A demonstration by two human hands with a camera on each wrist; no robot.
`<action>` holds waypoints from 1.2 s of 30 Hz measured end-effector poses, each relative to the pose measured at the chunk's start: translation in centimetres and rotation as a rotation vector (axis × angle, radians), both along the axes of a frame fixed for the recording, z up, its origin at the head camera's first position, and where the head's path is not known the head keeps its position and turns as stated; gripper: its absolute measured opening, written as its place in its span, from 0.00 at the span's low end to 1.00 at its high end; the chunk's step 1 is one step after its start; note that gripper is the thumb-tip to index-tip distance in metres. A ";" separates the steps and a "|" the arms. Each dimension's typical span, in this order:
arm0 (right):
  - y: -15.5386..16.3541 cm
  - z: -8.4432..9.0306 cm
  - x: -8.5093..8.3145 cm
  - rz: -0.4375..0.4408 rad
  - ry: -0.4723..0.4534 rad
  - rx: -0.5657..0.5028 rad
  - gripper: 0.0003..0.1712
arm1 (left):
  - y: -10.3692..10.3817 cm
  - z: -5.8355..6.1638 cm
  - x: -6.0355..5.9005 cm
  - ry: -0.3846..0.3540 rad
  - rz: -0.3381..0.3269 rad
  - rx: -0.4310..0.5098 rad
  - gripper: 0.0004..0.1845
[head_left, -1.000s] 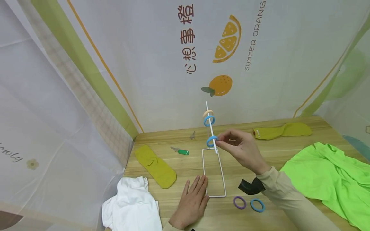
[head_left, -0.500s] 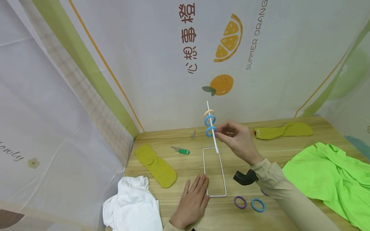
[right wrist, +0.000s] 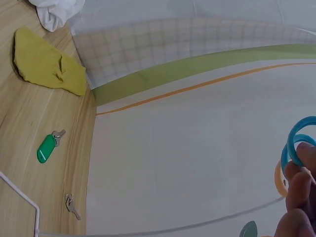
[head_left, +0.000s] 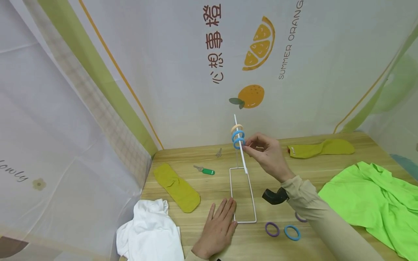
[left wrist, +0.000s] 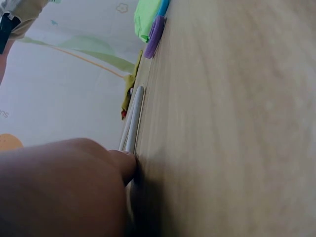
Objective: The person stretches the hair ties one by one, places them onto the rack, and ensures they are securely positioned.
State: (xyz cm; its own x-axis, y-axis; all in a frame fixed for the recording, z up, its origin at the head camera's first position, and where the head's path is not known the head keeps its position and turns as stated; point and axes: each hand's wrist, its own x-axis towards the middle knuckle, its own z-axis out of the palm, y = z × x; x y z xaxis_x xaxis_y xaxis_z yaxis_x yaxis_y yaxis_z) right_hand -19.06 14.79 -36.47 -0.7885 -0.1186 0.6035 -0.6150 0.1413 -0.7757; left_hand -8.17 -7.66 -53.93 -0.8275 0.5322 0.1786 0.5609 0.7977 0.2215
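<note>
A white wire stand point(head_left: 230, 185) has a rectangular base on the table and a slanting rod point(head_left: 243, 161). On that rod hang a beige ring point(head_left: 232, 128) and a blue ring point(head_left: 242, 133). My right hand point(head_left: 268, 155) pinches a second blue ring point(head_left: 237, 147), which encircles the rod just in front of the first; in the right wrist view the fingertips grip this blue ring point(right wrist: 291, 141). My left hand point(head_left: 218, 228) lies flat with straight fingers, fingertips on the left rail of the base. The left wrist view shows its thumb by the base rail point(left wrist: 136, 118).
A purple ring point(head_left: 267, 233) and a blue ring point(head_left: 286, 233) lie front right; another purple ring point(head_left: 299, 218) is partly behind the sleeve. Around them are yellow-green socks point(head_left: 177, 188), a key with green tag point(head_left: 208, 172), a loose key point(head_left: 218, 152), white cloth point(head_left: 153, 232) and bright green cloth point(head_left: 369, 195).
My right hand has slid the pinched blue ring up and back along the rod, close to the other blue ring. The left hand has stayed in place.
</note>
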 end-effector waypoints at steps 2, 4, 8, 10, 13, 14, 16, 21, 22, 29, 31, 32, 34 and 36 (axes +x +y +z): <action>0.2 0.0 0.3 0.004 -0.008 -0.005 0.04 | 0.0 0.0 0.0 0.005 0.000 -0.002 0.30; 0.6 -0.2 0.7 -0.001 -0.021 0.002 0.04 | 0.0 0.0 0.0 0.008 0.001 -0.004 0.30; 2.0 -1.4 2.0 -0.031 -0.060 0.082 0.04 | 0.0 0.2 0.0 0.004 0.002 -0.001 0.30; 2.9 -2.4 2.8 -0.040 -0.086 0.184 0.05 | 0.0 0.2 0.0 0.000 0.001 0.000 0.30; 4.4 -4.3 4.2 -0.019 -0.150 0.389 0.07 | 0.0 0.3 0.0 -0.004 0.001 -0.003 0.30; 4.8 -5.0 4.6 0.002 -0.171 0.461 0.08 | 0.0 0.3 0.0 -0.005 0.001 -0.002 0.30; 5.5 -6.4 5.4 0.048 -0.208 0.592 0.09 | 0.0 0.3 -0.1 -0.011 0.004 0.001 0.30; 6.4 -9.5 6.9 0.160 -0.291 0.740 0.07 | -0.1 0.3 -0.1 -0.026 0.007 0.016 0.30; 6.4 -10.0 7.2 0.180 -0.314 0.749 0.07 | -0.1 0.3 -0.1 -0.028 0.007 0.018 0.30; 5.9 -12.3 8.1 0.245 -0.365 0.781 0.08 | -0.1 0.2 0.1 -0.052 0.006 0.020 0.30; 5.8 -12.6 8.1 0.246 -0.357 0.800 0.08 | 0.0 0.2 0.1 -0.056 0.005 0.022 0.30; 5.8 -12.7 8.1 0.243 -0.346 0.816 0.08 | 0.0 0.2 0.1 -0.056 0.005 0.022 0.30; 5.8 -12.8 8.2 0.238 -0.336 0.843 0.08 | 0.0 0.1 0.1 -0.056 0.005 0.022 0.30; 5.7 -12.8 8.2 0.235 -0.338 0.857 0.08 | 0.1 0.1 0.1 -0.048 0.005 0.020 0.30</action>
State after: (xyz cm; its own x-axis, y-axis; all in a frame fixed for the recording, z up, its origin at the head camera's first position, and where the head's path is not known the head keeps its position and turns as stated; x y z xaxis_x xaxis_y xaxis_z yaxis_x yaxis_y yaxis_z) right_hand -10.88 20.52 -49.32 -0.8049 -0.5931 -0.0187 -0.4620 0.6461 -0.6075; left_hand -8.11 -7.59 -53.82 -0.8379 0.5250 0.1494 0.5455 0.7956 0.2636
